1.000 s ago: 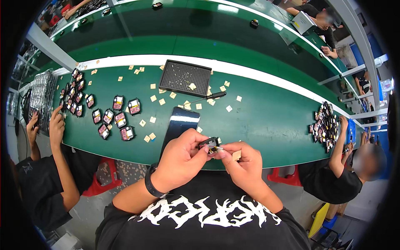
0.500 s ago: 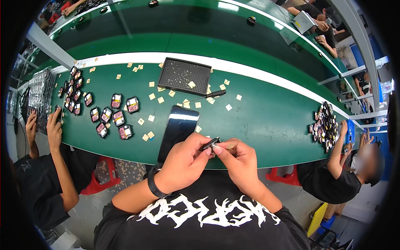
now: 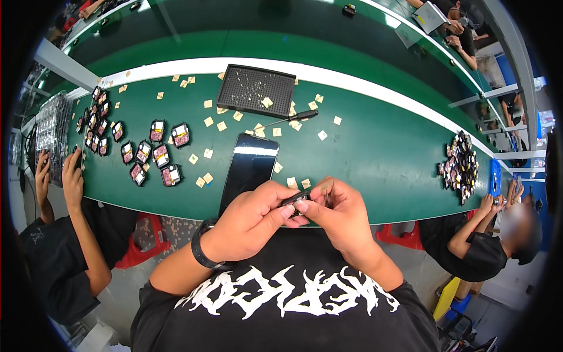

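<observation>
Holding a device (image 3: 297, 198) — green table (image 3: 363, 167), red stools (image 3: 404, 239) nearby.

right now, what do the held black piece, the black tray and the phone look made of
Held black piece: perhaps hard plastic, as its edge looks dark and smooth, but it is mostly covered. Black tray: probably moulded plastic, matte, judging by its dull, evenly gridded surface. Phone: likely glossy glass on its upward face, which is smooth and reflects light.
</observation>
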`<state>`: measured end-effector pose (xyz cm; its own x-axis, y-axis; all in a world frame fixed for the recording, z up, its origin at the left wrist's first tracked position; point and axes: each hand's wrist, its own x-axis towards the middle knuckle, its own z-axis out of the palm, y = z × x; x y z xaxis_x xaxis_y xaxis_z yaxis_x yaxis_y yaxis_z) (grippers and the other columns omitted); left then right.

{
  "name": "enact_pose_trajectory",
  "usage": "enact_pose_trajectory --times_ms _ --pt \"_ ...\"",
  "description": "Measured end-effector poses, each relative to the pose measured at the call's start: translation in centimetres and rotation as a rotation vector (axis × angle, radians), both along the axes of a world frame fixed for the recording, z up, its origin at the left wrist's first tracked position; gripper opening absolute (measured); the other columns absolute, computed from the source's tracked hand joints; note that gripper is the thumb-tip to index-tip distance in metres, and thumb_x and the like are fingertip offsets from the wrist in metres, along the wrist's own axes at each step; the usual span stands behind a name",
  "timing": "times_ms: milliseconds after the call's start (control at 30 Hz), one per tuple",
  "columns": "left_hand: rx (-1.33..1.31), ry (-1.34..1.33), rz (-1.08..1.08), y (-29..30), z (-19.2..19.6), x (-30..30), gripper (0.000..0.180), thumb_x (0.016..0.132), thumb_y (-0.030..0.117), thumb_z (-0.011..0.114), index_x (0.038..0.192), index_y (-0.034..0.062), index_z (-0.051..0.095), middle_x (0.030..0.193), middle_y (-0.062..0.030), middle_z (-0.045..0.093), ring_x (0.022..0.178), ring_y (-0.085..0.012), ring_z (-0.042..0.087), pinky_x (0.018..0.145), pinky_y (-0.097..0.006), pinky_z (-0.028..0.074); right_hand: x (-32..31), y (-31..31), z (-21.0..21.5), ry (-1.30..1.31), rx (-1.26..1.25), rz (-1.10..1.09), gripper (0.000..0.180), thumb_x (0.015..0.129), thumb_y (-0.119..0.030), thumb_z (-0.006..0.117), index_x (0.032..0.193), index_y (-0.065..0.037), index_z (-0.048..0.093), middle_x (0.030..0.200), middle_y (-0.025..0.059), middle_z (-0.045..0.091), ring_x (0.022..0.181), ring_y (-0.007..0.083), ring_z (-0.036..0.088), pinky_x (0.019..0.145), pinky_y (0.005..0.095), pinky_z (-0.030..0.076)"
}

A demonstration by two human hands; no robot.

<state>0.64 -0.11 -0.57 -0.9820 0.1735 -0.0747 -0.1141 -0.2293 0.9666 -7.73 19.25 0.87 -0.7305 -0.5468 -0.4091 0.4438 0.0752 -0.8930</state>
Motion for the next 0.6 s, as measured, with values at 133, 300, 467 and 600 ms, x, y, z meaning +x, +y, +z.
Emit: enact_pose_trajectory --times_ms 133,300,467,600 --pt "0.026 -0.006 -0.038 -0.2 0.3 0.6 0.028 0.110 0.009 0.046 0.132 -0.0082 0.048 0.121 -0.0205 0.065 0.107 -0.0240 0.071 0.093 -0.037 0.060 0.4 0.1 0.9 -0.046 0.001 0.018 0.017 0.094 -0.001 0.074 0.095 0.002 0.057 0.091 0.0112 0.072 0.082 0.0133 0.072 0.075 0.0264 0.062" --pt "0.158 -0.080 -0.015 -0.1 1.0 1.0 0.030 0.110 0.011 0.046 0.133 -0.0075 0.048 0.122 -0.0210 0.065 0.106 -0.0270 0.071 0.092 -0.038 0.061 0.6 0.4 -0.4 0.013 -0.060 0.071 0.020 0.093 -0.005 0.078 0.096 -0.002 0.059 0.081 -0.0023 0.060 0.071 0.0023 0.057 0.063 0.0200 0.047" --pt "0.363 -0.360 0.035 -0.4 2.0 1.4 0.036 0.111 0.017 0.042 0.138 -0.0069 0.047 0.121 -0.0200 0.066 0.102 -0.0309 0.073 0.087 -0.037 0.062 1.1 0.8 1.3 0.112 -0.055 0.082 0.024 0.090 -0.005 0.080 0.107 -0.001 0.064 0.083 -0.0041 0.056 0.069 0.0005 0.051 0.060 0.0188 0.043" --pt "0.361 -0.350 0.052 -0.7 2.8 1.9 0.039 0.111 0.015 0.046 0.143 -0.0064 0.048 0.120 -0.0171 0.066 0.102 -0.0248 0.073 0.087 -0.032 0.061 0.4 1.9 1.9 0.743 0.084 0.205 0.023 0.086 -0.002 0.081 0.108 -0.002 0.073 0.091 0.0022 0.065 0.072 0.0042 0.059 0.058 0.0213 0.048"
